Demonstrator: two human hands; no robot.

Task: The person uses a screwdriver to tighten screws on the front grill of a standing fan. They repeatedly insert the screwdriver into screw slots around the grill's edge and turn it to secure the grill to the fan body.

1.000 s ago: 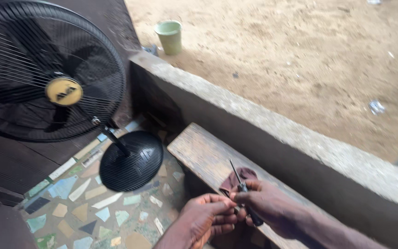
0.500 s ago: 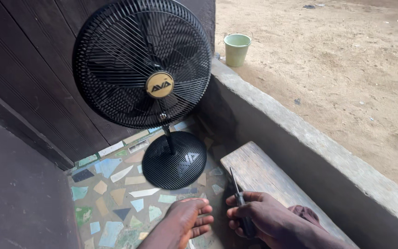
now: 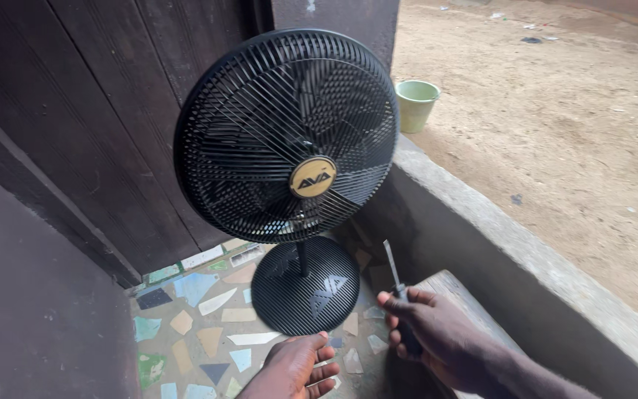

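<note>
A screwdriver (image 3: 396,284) is clasped in the right hand (image 3: 430,336), fingers closed round its handle, blade tilted up toward the fan (image 3: 287,137). The left hand (image 3: 293,366) is held open and empty, just before the fan's round base (image 3: 306,288) on the mosaic floor (image 3: 186,325).

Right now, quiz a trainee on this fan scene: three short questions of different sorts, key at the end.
1. True or false: the right hand holds a screwdriver with its blade pointing up.
2. What stands on the sandy ground beyond the concrete ledge? A) green cup B) red bucket C) broom
3. Fill in: the left hand is open and holds ____, just in front of the fan's round base.

Key: 1 true; 2 A, the green cup; 3 nothing.
</note>
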